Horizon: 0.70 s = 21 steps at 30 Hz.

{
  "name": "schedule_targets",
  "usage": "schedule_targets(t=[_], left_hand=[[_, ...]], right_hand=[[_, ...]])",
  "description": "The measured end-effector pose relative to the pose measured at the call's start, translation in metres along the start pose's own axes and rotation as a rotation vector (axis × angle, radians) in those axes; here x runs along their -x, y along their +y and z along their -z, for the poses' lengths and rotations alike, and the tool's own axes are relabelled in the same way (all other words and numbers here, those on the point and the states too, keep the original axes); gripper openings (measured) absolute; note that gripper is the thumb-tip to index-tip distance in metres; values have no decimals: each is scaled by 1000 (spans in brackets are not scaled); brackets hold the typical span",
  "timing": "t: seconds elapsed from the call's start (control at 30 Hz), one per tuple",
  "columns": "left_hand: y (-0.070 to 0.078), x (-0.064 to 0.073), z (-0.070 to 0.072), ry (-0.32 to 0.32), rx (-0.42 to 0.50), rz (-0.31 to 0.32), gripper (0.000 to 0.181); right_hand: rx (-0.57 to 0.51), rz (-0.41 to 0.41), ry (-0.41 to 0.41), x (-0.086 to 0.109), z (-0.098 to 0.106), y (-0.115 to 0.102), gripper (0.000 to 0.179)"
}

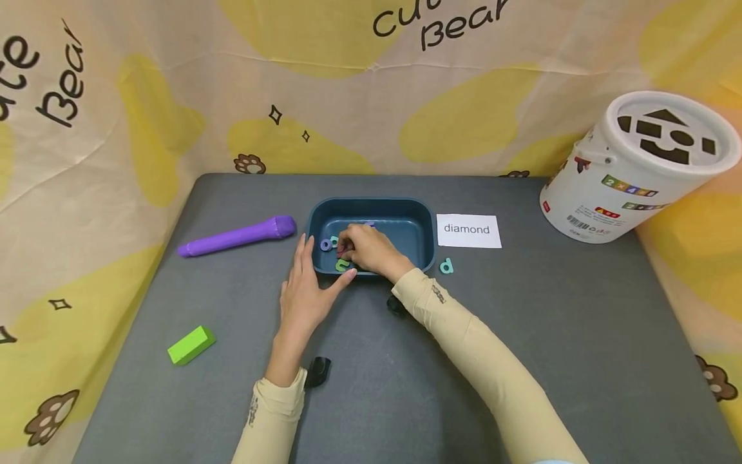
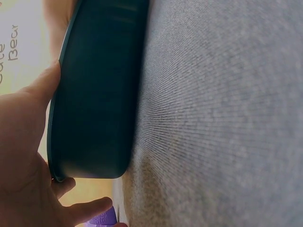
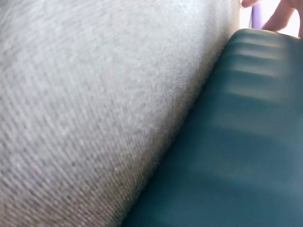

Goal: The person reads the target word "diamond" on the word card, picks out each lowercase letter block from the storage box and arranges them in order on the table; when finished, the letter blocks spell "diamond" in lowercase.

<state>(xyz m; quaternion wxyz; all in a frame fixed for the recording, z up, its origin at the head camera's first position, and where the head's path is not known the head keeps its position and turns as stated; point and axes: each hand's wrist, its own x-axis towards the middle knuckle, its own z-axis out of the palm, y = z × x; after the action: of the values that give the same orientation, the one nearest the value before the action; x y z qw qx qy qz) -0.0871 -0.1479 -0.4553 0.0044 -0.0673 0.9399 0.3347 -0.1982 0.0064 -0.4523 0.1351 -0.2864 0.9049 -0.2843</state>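
A dark blue-green tray [image 1: 414, 241] stands on the table with several small letters inside. My left hand [image 1: 304, 296] steadies its front left corner, fingers mostly straight along the left side and thumb at the front rim; in the left wrist view this hand [image 2: 21, 142] touches the rim. My right hand [image 1: 371, 248] reaches over the front rim, its bent fingertips pinching a dark pink letter [image 1: 341, 254], partly hidden. Around it lie a purple ring-shaped letter [image 1: 326, 245], a light blue letter [image 1: 334, 241], a green letter [image 1: 342, 265] and a purple piece [image 1: 370, 224].
Right of the tray lie a white card [image 1: 469, 231] reading "diamond" and a teal letter d [image 1: 446, 266]. A purple microphone-shaped stick [image 1: 237, 238] and a green block [image 1: 191, 345] are at left. A white bucket [image 1: 614, 180] with a shape-hole lid stands back right.
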Motion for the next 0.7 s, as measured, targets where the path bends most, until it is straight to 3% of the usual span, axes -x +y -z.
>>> schedule_targets(t=[0.33,0.7], left_hand=[[2,0,-1,-7,1,14,113],[5,1,0,-16,-8,30,113]], right_hand=[[89,-18,13,20,14,6,7],[-115,127,232,67,49,23,13]])
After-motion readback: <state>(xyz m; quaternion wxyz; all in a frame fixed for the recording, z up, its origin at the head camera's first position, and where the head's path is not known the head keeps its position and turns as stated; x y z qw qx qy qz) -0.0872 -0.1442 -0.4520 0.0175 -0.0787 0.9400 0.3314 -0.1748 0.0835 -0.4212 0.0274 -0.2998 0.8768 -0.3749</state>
